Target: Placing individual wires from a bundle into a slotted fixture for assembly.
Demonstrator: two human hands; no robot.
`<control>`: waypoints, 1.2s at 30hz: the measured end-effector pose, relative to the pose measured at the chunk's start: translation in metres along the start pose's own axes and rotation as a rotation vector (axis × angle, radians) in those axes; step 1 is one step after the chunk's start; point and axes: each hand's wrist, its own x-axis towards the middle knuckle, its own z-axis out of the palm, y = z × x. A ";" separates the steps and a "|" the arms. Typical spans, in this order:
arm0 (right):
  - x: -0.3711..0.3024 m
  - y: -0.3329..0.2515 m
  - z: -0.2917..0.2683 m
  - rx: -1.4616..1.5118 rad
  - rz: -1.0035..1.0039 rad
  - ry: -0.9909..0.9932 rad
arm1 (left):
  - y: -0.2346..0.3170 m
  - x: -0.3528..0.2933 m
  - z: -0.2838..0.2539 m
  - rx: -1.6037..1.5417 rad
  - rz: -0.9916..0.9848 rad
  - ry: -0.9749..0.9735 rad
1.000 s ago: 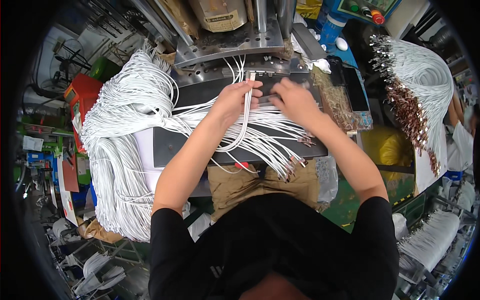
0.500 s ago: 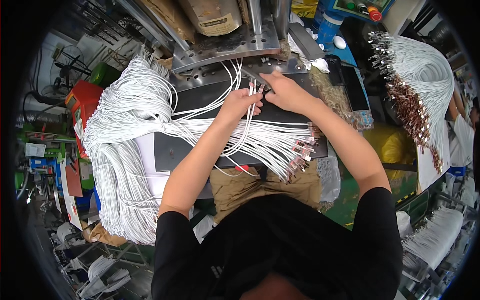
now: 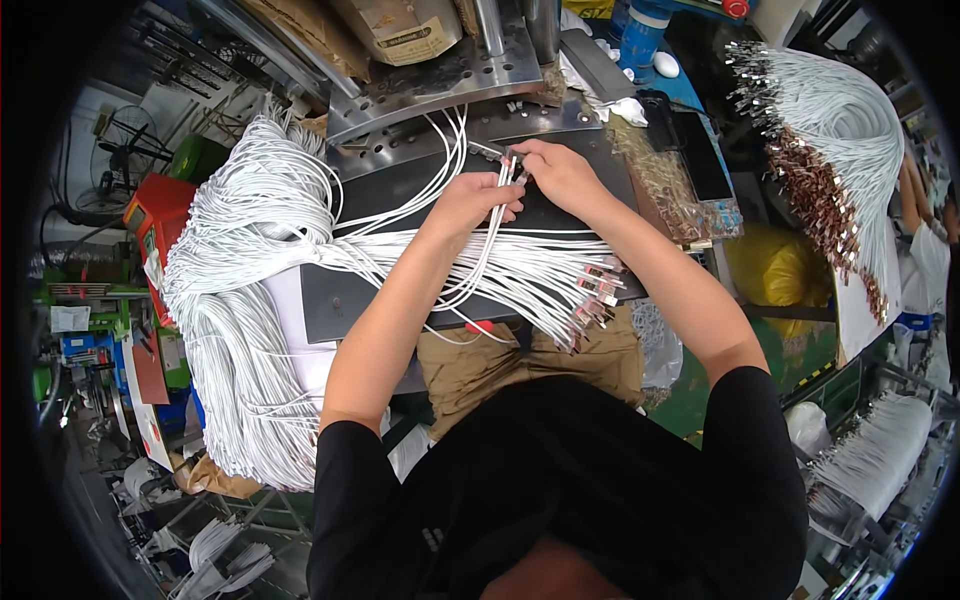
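Several white cables (image 3: 493, 235) run up through my left hand (image 3: 476, 204), which is closed round them just below their ends. My right hand (image 3: 563, 178) is closed at the tips of these same cables, its thumb and fingers bent round a small end piece whose exact shape I cannot make out. On the dark work board (image 3: 345, 290) below my hands, a fanned bundle of white cables (image 3: 500, 268) lies with its metal-and-reddish connector ends (image 3: 595, 290) pointing right. A few more white cables (image 3: 440, 160) reach from the press's base toward the left.
Ahead stands a metal press plate (image 3: 430, 95) with holes and upright posts. A large heap of white cables (image 3: 240, 330) hangs at the left by a red machine (image 3: 160, 215). On the right are a phone (image 3: 703, 155), a blue bottle (image 3: 642, 35) and another hanging cable bundle (image 3: 850, 130).
The view has shifted slightly. My right hand has drawn in closer to my left, and its fingers have curled down onto the cable ends. My left hand keeps its hold.
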 end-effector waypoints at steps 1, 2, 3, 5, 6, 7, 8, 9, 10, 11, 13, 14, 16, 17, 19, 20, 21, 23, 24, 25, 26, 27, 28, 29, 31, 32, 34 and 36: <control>0.001 0.001 -0.001 0.000 0.004 0.022 | 0.000 0.000 -0.001 -0.025 0.002 -0.026; 0.002 0.001 -0.003 0.039 0.024 -0.004 | 0.000 0.000 -0.002 -0.015 -0.015 -0.004; 0.003 0.001 -0.006 0.080 0.044 -0.029 | 0.001 0.000 -0.004 -0.070 -0.011 0.018; 0.005 -0.001 -0.014 0.127 0.065 -0.060 | 0.003 -0.001 -0.009 -0.177 -0.035 0.067; 0.005 -0.002 -0.017 0.177 0.122 -0.071 | 0.005 -0.001 -0.012 -0.184 -0.009 0.071; 0.005 -0.004 -0.019 0.226 0.180 -0.082 | 0.007 -0.001 -0.015 -0.154 -0.061 0.040; 0.005 -0.005 -0.022 0.278 0.226 -0.072 | 0.008 -0.001 -0.017 -0.125 -0.114 0.006; 0.004 -0.006 -0.022 0.274 0.243 -0.091 | 0.010 -0.001 -0.017 -0.073 -0.183 0.018; 0.004 -0.007 -0.022 0.254 0.209 -0.124 | 0.010 0.000 -0.017 -0.097 -0.166 -0.031; 0.002 -0.008 -0.022 0.232 0.174 -0.157 | 0.010 0.001 -0.016 -0.074 -0.171 -0.030; 0.001 -0.008 -0.020 0.208 0.141 -0.188 | 0.010 0.002 -0.011 -0.036 -0.150 -0.050; 0.000 -0.008 -0.019 0.177 0.108 -0.170 | 0.009 0.002 -0.009 -0.030 -0.179 -0.028; 0.000 -0.006 -0.018 0.117 0.039 -0.146 | 0.008 0.001 -0.006 -0.029 -0.136 -0.003; 0.000 -0.004 -0.019 0.115 0.037 -0.132 | 0.008 0.000 -0.006 -0.035 -0.105 -0.016; 0.002 -0.001 -0.019 0.230 0.134 -0.137 | 0.008 -0.001 -0.006 -0.037 -0.108 0.011; 0.002 0.000 -0.020 0.288 0.171 -0.112 | 0.008 -0.002 -0.007 -0.044 -0.100 0.009; 0.003 0.000 -0.019 0.289 0.185 -0.141 | 0.008 -0.002 -0.007 -0.040 -0.105 0.034; 0.003 0.001 -0.019 0.193 0.118 -0.160 | 0.008 -0.003 -0.007 -0.038 -0.091 -0.016; 0.003 0.000 -0.019 0.140 0.102 -0.177 | 0.008 -0.002 -0.007 -0.024 -0.083 -0.037; 0.002 -0.001 -0.020 0.141 0.083 -0.171 | 0.007 -0.002 -0.007 -0.012 -0.076 -0.057; 0.001 -0.002 -0.021 0.179 0.075 -0.186 | 0.006 -0.002 -0.007 -0.013 -0.074 -0.057; 0.001 -0.003 -0.023 0.217 0.064 -0.200 | 0.005 -0.002 -0.007 -0.049 -0.050 0.008; 0.001 -0.005 -0.025 0.275 0.036 -0.220 | 0.004 -0.002 -0.008 -0.084 -0.027 0.073; 0.000 -0.005 -0.027 0.256 0.051 -0.215 | 0.003 -0.002 -0.010 -0.120 0.005 0.089; -0.001 -0.006 -0.032 0.180 0.134 -0.147 | 0.001 -0.002 -0.014 -0.103 -0.006 0.141; -0.001 -0.005 -0.035 0.135 0.187 -0.091 | 0.001 -0.002 -0.016 -0.086 0.000 0.141; -0.001 -0.001 -0.036 0.143 0.158 -0.145 | 0.000 -0.001 -0.020 -0.069 0.006 0.141; 0.000 0.003 -0.035 0.161 0.115 -0.213 | 0.000 0.002 -0.021 0.040 -0.017 0.104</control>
